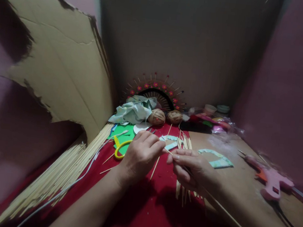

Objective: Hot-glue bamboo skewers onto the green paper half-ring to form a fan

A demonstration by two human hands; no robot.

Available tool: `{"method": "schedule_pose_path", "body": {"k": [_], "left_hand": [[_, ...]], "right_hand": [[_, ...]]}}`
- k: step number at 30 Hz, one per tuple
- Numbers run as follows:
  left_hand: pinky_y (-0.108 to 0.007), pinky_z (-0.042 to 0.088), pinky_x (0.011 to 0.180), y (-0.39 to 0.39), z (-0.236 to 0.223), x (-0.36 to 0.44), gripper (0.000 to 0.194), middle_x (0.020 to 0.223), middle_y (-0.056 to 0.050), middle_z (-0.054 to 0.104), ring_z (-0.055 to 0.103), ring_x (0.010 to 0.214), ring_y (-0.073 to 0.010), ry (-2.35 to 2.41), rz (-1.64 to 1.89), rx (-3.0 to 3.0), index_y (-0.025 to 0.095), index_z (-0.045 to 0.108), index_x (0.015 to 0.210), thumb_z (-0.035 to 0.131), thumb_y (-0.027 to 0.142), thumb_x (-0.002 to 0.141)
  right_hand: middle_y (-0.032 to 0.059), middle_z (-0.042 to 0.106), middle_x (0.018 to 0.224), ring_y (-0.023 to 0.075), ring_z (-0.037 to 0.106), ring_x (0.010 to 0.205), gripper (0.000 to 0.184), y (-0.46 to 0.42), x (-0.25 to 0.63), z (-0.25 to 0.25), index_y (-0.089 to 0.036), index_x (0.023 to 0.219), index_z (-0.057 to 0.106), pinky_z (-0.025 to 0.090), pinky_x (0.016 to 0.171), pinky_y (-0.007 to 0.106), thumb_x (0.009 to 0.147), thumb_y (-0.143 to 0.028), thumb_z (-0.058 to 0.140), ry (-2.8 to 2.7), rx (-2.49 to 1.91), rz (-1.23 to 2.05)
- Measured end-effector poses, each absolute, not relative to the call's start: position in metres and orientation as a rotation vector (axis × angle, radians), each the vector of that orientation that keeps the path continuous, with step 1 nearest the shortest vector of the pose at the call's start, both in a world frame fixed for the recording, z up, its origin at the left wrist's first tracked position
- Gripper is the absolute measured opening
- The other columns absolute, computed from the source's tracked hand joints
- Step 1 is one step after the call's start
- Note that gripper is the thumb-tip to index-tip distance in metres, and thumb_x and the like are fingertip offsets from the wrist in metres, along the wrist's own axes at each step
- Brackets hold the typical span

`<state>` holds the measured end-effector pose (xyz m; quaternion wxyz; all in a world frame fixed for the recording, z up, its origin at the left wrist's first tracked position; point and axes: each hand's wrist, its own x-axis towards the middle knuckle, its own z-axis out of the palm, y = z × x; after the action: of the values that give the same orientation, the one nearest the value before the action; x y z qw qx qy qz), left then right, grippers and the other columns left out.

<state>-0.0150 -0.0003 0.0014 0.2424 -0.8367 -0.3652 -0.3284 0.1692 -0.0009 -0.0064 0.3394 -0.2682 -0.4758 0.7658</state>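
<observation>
My left hand (141, 156) is closed in a pinch over the red cloth (151, 208), its fingertips at the tip of a thin bamboo stick (227, 213). My right hand (194, 169) is closed round the same stick, which runs back toward the lower right. The two hands almost touch at their fingertips. Under the right hand lies a small bunch of loose sticks (182, 193). Yellow-handled scissors (120, 148) lie just left of my left hand on green paper (127, 132).
A long bundle of bamboo sticks (59, 176) lies at the left under a torn cardboard sheet (58, 63). Two twine balls (156, 117), crumpled pale cloth (134, 111) and a fan-shaped stick ornament (156, 90) stand at the back. A pink glue gun (272, 180) rests at right.
</observation>
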Motion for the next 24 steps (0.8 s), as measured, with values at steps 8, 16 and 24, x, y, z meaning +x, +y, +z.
{"method": "schedule_pose_path", "body": {"k": [8, 16, 24], "left_hand": [[-0.032, 0.034, 0.063, -0.009, -0.006, -0.002, 0.025, 0.061, -0.003, 0.055, 0.049, 0.059, -0.0156, -1.093, -0.947, -2.235, 0.016, 0.056, 0.074, 0.041, 0.02, 0.093], [-0.024, 0.041, 0.062, -0.012, -0.005, 0.003, 0.012, 0.072, -0.001, 0.063, 0.057, 0.061, -0.0121, -1.222, -1.191, -2.527, 0.018, 0.055, 0.094, 0.044, 0.021, 0.092], [-0.019, 0.039, 0.04, -0.087, 0.014, -0.034, 0.023, 0.053, 0.004, 0.053, 0.047, 0.043, -0.0095, -1.819, -1.402, -2.753, 0.024, 0.061, 0.091, 0.041, 0.035, 0.092]], "right_hand": [[-0.0095, 0.043, 0.036, 0.0035, 0.021, 0.025, 0.017, -0.007, 0.16, -0.009, -0.017, 0.077, 0.058, 0.019, 0.025, 0.014, 0.081, -0.033, 0.058, -1.2, -0.641, 1.863], [-0.008, 0.046, 0.037, 0.0043, 0.027, 0.027, 0.021, -0.012, 0.157, -0.009, -0.017, 0.078, 0.058, 0.02, 0.028, 0.015, 0.082, -0.037, 0.056, -1.301, -0.781, 1.688], [-0.0086, 0.042, 0.038, 0.0038, 0.025, 0.028, 0.009, 0.024, 0.186, -0.003, -0.017, 0.075, 0.056, 0.018, 0.029, 0.016, 0.077, -0.026, 0.058, -1.046, -0.725, 1.413]]}}
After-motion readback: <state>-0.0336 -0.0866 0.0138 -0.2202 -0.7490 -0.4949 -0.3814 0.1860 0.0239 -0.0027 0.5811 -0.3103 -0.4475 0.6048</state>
